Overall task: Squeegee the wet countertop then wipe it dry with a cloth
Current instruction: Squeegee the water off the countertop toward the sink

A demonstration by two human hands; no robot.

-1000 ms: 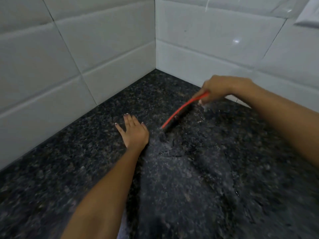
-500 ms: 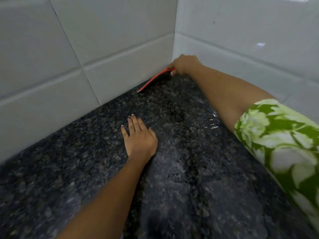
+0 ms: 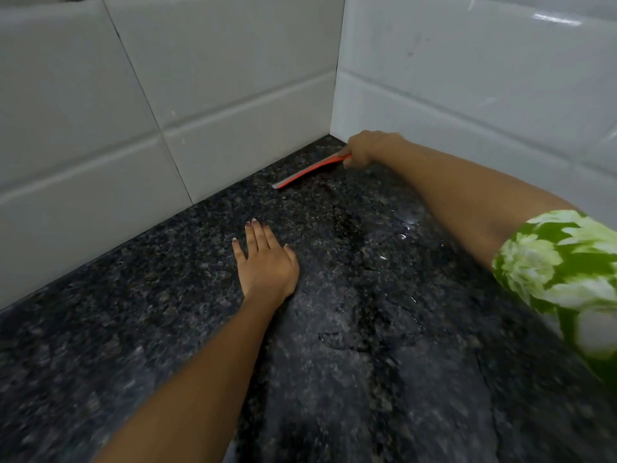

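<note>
A dark speckled granite countertop point(image 3: 133, 329) fills the lower view, with a film of water and droplets glinting across its middle and right. My right hand point(image 3: 369, 147) grips a red squeegee point(image 3: 309, 172) near the far corner, its blade lying on the stone just off the left wall. My left hand point(image 3: 265, 260) rests flat on the counter with fingers straight, nearer to me and left of the wet patch. No cloth is in view.
White tiled walls point(image 3: 200, 95) meet in a corner point(image 3: 335, 135) behind the squeegee and border the counter on the left and at the back. A green floral sleeve point(image 3: 561, 272) covers my right upper arm.
My right hand carried the squeegee from the middle of the counter up into the far corner, then drew it slightly back from the wall. My left hand stayed flat in place.
</note>
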